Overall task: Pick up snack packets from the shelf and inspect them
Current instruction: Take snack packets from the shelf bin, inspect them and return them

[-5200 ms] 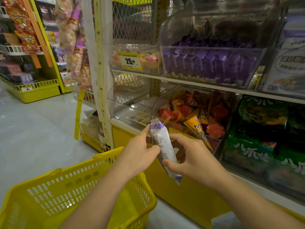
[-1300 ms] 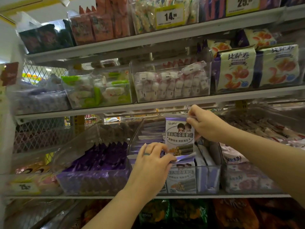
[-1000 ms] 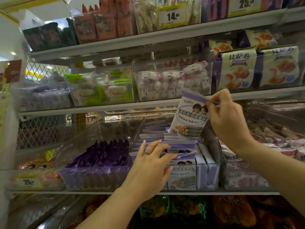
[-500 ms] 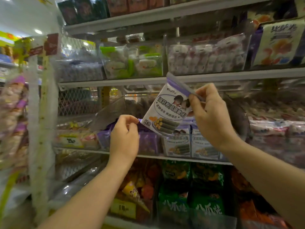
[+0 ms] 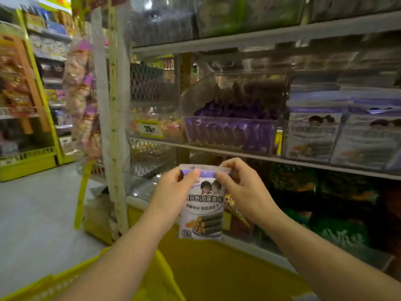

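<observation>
Off the shelf [image 5: 260,156] now, the packet [image 5: 202,210] hangs upright (front facing), left hand [image 5: 173,192] and right hand [image 5: 240,190] pinching its top, inspection underway.

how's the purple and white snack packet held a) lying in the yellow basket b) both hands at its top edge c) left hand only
b: the left hand and the right hand each pinch the top edge of the snack packet, which hangs upright below them.
</observation>
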